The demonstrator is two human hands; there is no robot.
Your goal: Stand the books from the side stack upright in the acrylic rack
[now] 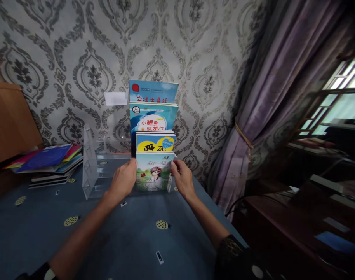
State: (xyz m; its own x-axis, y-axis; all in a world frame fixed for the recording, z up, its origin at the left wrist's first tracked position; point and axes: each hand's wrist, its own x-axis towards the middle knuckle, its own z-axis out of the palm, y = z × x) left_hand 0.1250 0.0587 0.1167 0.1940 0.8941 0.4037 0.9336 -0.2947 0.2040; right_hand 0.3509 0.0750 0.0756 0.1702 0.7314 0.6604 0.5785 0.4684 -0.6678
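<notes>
A clear acrylic tiered rack [91,171] stands on the blue tablecloth [107,233] against the wall. Several children's books stand in its right half, stepped one behind the other. The front book [153,173] has a green cover with a drawn girl. My left hand [123,181] grips its left edge and my right hand [181,179] pinches its right edge. Behind it rise a yellow book [155,142], a blue-and-white book [152,116] and a blue book [152,91] at the top.
A stack of flat books [52,163] lies on the table at the left, beside a wooden cabinet [8,120]. A purple curtain [261,116] hangs at the right, with a dark wooden desk [296,225] and a window [337,101] beyond.
</notes>
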